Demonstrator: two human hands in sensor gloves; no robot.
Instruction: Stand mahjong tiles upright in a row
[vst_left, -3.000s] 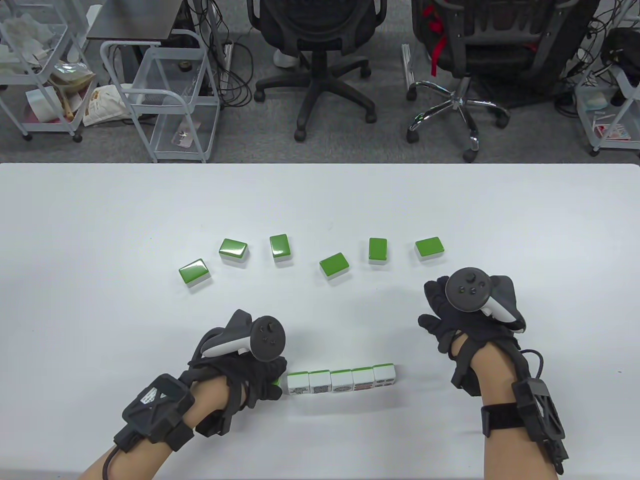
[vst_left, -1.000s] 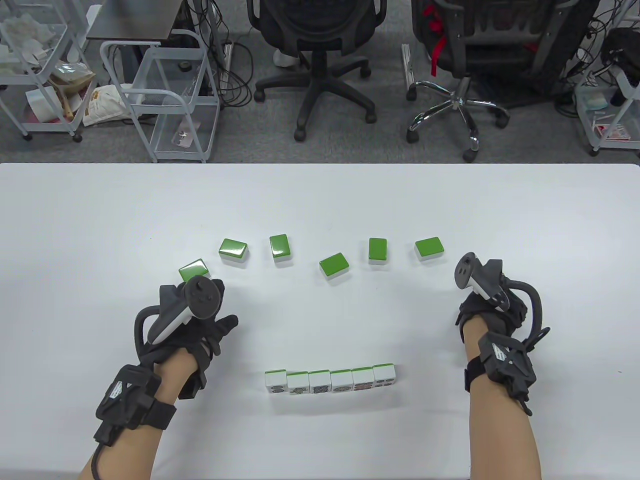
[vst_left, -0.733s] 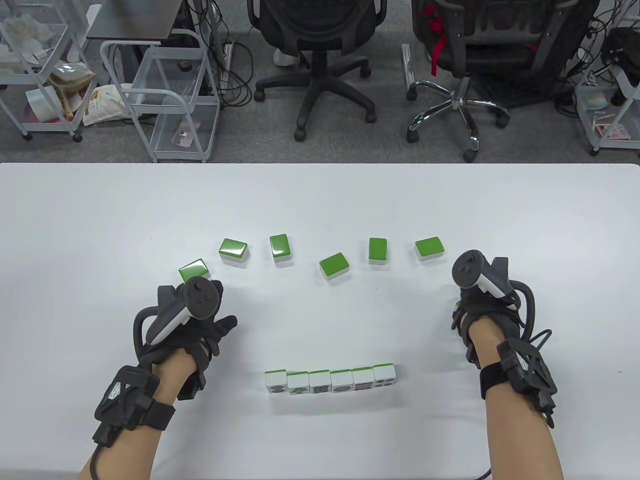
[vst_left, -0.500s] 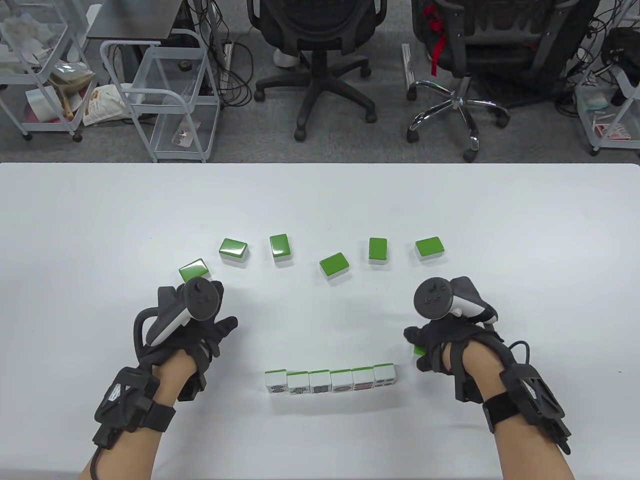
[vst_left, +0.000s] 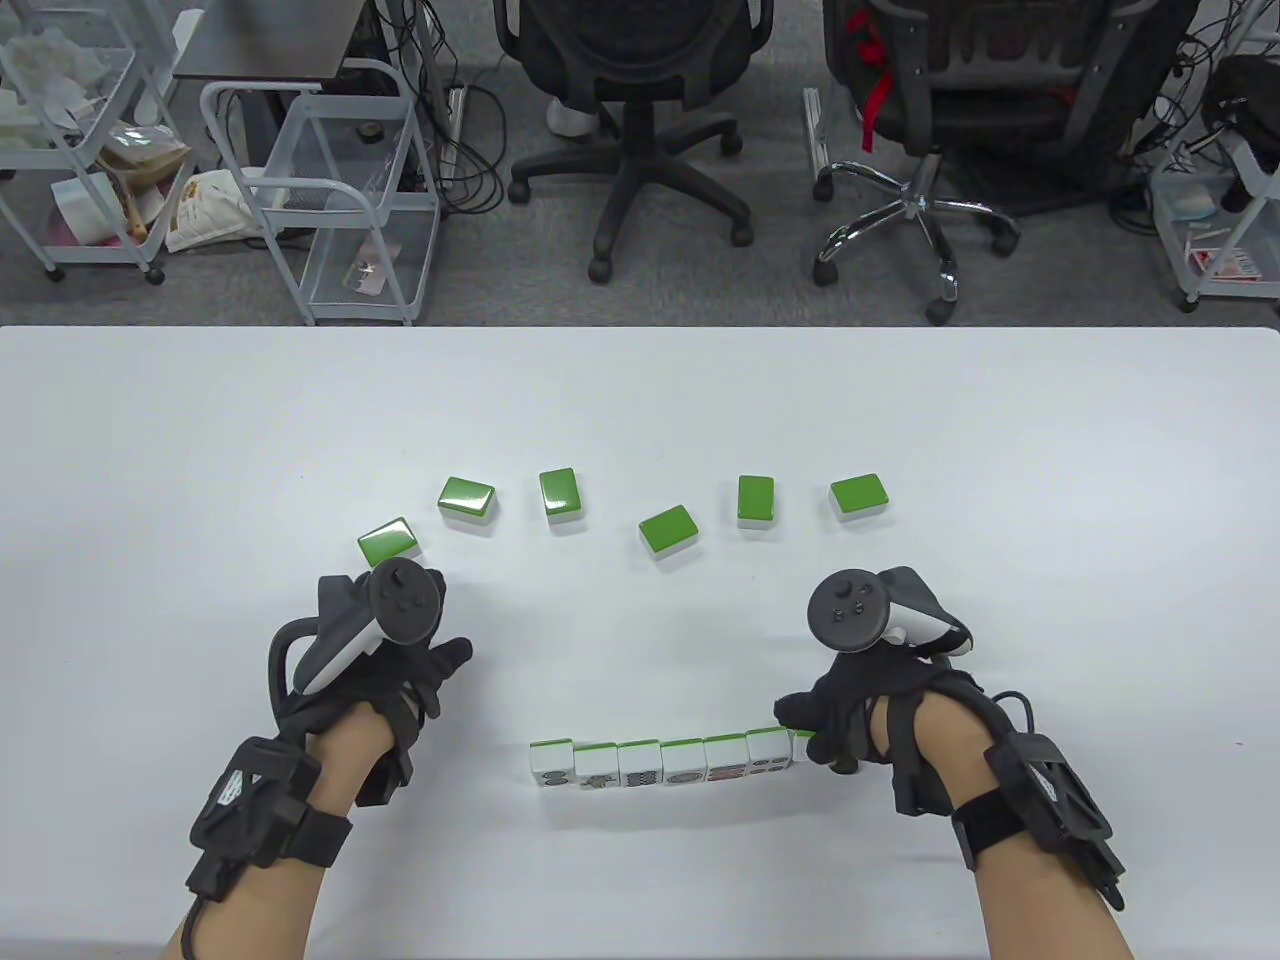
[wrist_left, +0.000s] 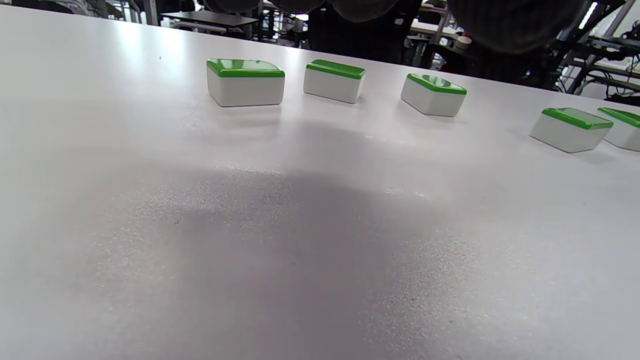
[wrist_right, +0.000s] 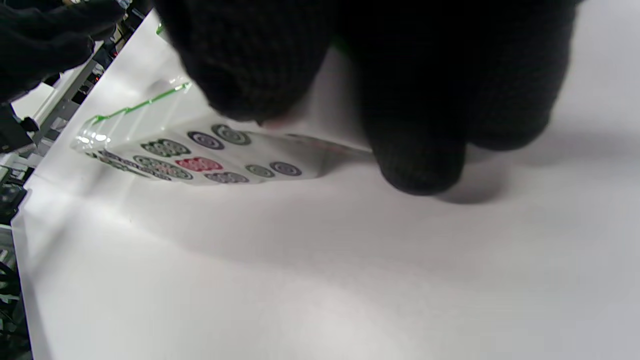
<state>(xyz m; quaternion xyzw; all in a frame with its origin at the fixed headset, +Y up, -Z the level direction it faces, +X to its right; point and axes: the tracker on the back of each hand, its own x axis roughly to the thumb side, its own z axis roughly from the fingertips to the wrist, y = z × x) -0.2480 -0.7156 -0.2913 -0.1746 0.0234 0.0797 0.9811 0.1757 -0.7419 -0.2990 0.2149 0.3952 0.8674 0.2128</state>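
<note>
A row of several upright mahjong tiles (vst_left: 660, 762) stands near the table's front, faces toward me. My right hand (vst_left: 805, 732) pinches a green-backed tile (vst_left: 803, 742) against the row's right end; my fingers hide most of it. In the right wrist view my gloved fingertips (wrist_right: 415, 160) touch the table beside the row's patterned faces (wrist_right: 200, 155). My left hand (vst_left: 420, 655) rests on the table, empty, just below the leftmost flat tile (vst_left: 388, 545). Several green-backed tiles lie flat in an arc behind, such as one in the middle (vst_left: 668, 530).
The left wrist view shows the flat tiles from low down, the nearest (wrist_left: 245, 82) at left. Beyond the table's far edge (vst_left: 640, 328) stand office chairs (vst_left: 630, 90) and wire carts (vst_left: 330, 190).
My left hand left a tile at the row's left end and drew back up-left. My right hand picked up a tile at the right and carried it down-left to the row's right end.
</note>
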